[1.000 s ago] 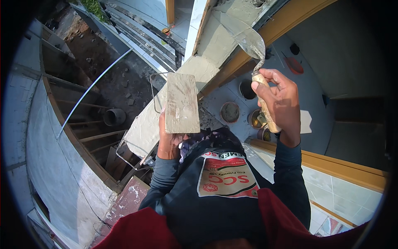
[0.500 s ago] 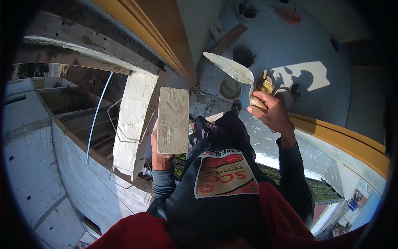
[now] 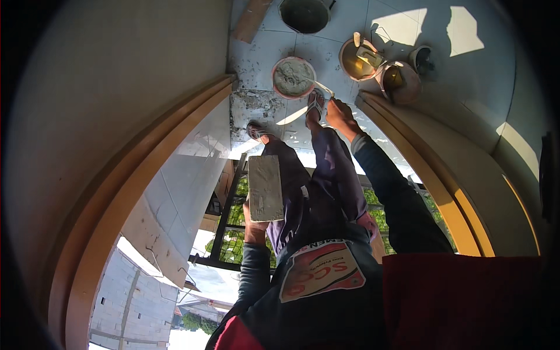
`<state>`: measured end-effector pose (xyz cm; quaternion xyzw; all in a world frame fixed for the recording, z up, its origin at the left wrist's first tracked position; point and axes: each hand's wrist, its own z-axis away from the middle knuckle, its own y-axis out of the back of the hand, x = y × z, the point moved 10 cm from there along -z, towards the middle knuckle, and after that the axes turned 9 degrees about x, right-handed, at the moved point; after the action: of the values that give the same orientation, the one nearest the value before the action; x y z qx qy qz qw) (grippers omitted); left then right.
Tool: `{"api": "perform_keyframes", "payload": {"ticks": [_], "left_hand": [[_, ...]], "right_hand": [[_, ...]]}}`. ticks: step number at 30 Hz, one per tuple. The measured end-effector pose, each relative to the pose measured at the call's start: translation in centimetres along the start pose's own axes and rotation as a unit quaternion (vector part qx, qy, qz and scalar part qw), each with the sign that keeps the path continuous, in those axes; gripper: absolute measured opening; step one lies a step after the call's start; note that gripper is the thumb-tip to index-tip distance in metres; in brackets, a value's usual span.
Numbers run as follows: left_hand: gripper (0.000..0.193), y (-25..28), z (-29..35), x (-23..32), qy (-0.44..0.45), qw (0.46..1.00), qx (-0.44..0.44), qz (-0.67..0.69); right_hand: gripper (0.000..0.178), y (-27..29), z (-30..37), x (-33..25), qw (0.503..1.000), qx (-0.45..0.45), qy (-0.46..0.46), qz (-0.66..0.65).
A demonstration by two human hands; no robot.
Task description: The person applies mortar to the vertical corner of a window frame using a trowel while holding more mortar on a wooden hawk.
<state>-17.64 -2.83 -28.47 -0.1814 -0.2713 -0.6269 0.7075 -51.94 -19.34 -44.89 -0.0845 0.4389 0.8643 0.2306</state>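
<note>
My left hand (image 3: 255, 224) is closed beneath a rectangular grey plasterer's hawk (image 3: 265, 188), its handle hidden under the board. A thin film of mortar smears the top of the board. My right hand (image 3: 342, 115) reaches forward, closed around a trowel (image 3: 320, 87) seen nearly edge-on. The blade's tip is in or just over the grey wet mortar (image 3: 289, 77) inside a round pinkish bucket (image 3: 274, 87); I cannot tell how deep it goes. The bucket stands on the floor just ahead of my sandalled feet.
Orange-yellow door frame posts (image 3: 146, 160) rise on both sides. Beyond the mortar are a dark bucket (image 3: 312, 29) and a wooden plank (image 3: 252, 22). To the right stand a bucket (image 3: 345, 58) with a float (image 3: 370, 56) across it, and another bucket (image 3: 408, 90). Spilled mortar (image 3: 254, 111) marks the tiles.
My view has turned from the outside wall to the doorway floor. The trowel, raised with its blade showing broadside before, is now down at the mortar bucket. The hawk stays in my left hand.
</note>
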Motion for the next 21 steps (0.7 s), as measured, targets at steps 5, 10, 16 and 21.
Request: {"api": "perform_keyframes", "payload": {"ticks": [5,10,16,21], "left_hand": [[0.034,0.1,-1.3,-14.7,0.219,0.940,0.034,0.259],[0.042,-2.5,-1.3,-23.2,0.356,0.873,0.063,0.327],[0.058,-2.8,2.3,-25.0,0.396,0.764,0.058,0.505],[0.058,-2.6,2.2,-25.5,0.403,0.782,0.127,0.459]], "right_hand": [[0.023,-9.1,-7.3,2.4,0.999,-0.006,-0.030,0.023],[0.013,-11.3,-15.7,1.7,0.979,0.068,0.088,0.171],[0.016,-17.3,-17.2,0.6,0.967,-0.010,0.211,0.142],[0.013,-19.4,-15.2,5.9,0.989,0.010,0.123,-0.081]]}}
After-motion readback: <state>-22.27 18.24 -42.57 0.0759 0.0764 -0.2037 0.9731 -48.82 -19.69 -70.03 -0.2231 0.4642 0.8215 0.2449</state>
